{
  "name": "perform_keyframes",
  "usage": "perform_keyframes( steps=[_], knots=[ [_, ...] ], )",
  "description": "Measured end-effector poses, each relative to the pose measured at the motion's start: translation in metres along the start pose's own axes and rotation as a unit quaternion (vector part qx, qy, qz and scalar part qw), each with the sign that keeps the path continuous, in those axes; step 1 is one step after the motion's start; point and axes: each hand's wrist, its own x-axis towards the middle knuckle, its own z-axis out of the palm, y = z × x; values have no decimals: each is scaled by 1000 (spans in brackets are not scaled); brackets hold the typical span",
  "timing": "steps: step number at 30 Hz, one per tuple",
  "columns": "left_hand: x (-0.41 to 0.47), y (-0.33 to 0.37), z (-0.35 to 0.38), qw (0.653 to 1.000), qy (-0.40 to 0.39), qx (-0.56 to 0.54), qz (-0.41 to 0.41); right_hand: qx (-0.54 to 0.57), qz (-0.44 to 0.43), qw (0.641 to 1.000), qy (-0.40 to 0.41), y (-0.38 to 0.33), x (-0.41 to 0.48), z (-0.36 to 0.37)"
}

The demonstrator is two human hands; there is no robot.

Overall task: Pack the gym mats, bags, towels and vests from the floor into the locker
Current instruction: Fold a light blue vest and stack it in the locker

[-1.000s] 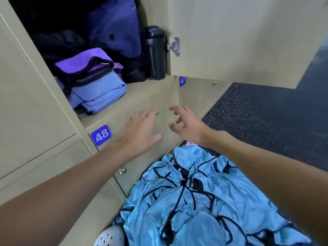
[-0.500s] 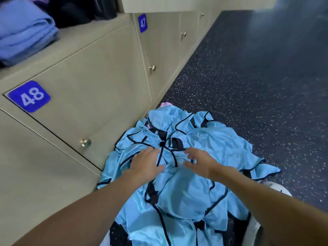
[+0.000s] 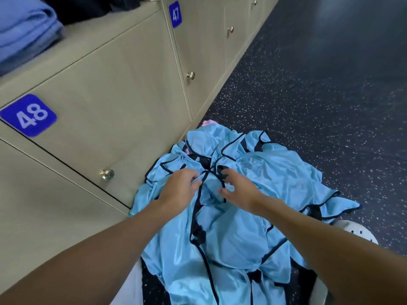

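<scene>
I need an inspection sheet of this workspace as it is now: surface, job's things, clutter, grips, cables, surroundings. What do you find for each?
Surface: dark speckled floor, partly covered by cloth.
Job's things: light blue vests with black trim, heaped on the floor against the lockers; folded blue towels in the open locker above.
Clutter: pink cloth at the heap's far edge; white shoe on the right.
Grips: left hand pinches a fold of the vests; right hand has its fingers curled at the trim, hold unclear.
Cables: nothing seen.
Surroundings: beige lockers numbered 48 and 47, with round knobs.
</scene>
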Motion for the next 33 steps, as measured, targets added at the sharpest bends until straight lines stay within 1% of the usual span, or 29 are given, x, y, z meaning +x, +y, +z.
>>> perform_keyframes(
  steps=[2, 3, 6, 9, 10, 14, 18, 19, 20, 22, 23, 24, 26, 28, 31, 33],
  knots=[
    [2, 12, -28, 999, 25, -26, 24, 63, -29, 997, 46, -22, -2, -7],
    [1, 18, -43, 998, 38, -40, 34, 89, -42, 994, 53, -35, -3, -11],
    [-6, 42, -92, 993, 84, -65, 56, 121, -92, 986, 70, -77, -11, -31],
    [-22, 72, -146, 983, 132, -79, 96, 91, -169, 972, 138, -120, -25, -56],
    [-27, 81, -164, 980, 148, -84, 106, 74, -185, 969, 146, -134, -30, -67],
    [-52, 109, -237, 963, 206, -91, 147, 47, -234, 962, 131, -191, -71, -115],
    [-80, 121, -292, 950, 263, -75, 153, -27, -264, 956, 128, -228, -113, -154],
    [-86, 121, -298, 954, 250, -73, 147, -33, -273, 953, 131, -235, -123, -160],
    [-94, 122, -300, 962, 220, -80, 140, -39, -283, 949, 134, -243, -133, -165],
    [-108, 126, -289, 974, 132, -128, 130, -39, -305, 942, 136, -256, -149, -168],
    [-114, 130, -280, 972, 99, -168, 129, -34, -314, 939, 135, -261, -154, -167],
    [-118, 134, -271, 966, 85, -202, 134, -28, -317, 938, 135, -264, -158, -165],
    [-121, 141, -259, 953, 89, -246, 155, -15, -316, 939, 136, -266, -164, -159],
    [-120, 143, -257, 945, 94, -265, 165, 2, -314, 938, 144, -264, -166, -157],
    [-114, 142, -262, 942, 114, -266, 169, 24, -300, 938, 171, -260, -166, -162],
    [-106, 140, -264, 942, 137, -264, 156, 32, -279, 942, 185, -257, -161, -167]
  ],
)
